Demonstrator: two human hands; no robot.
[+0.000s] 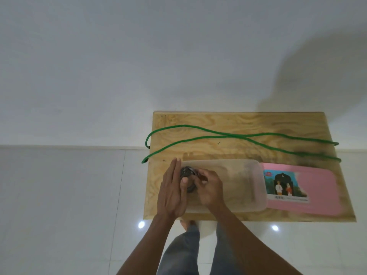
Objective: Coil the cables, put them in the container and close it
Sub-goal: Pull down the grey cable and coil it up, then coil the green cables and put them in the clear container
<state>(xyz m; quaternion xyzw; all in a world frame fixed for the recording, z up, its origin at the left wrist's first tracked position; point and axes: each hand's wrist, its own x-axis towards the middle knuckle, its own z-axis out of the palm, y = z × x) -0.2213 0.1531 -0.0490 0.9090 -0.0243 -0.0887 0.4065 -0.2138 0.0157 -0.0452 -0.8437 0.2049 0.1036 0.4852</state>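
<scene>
Over the left end of a clear container (238,183) on a wooden table (218,124), the left hand (172,191) stands flat and open against a dark coiled cable (187,181) while the right hand (209,188) closes its fingers around the coil. Behind the container a green cable (228,134) lies uncoiled across the table, and the pink lid (309,187) rests just right of the container. One cable seems nearly stowed; the green one and closing remain.
</scene>
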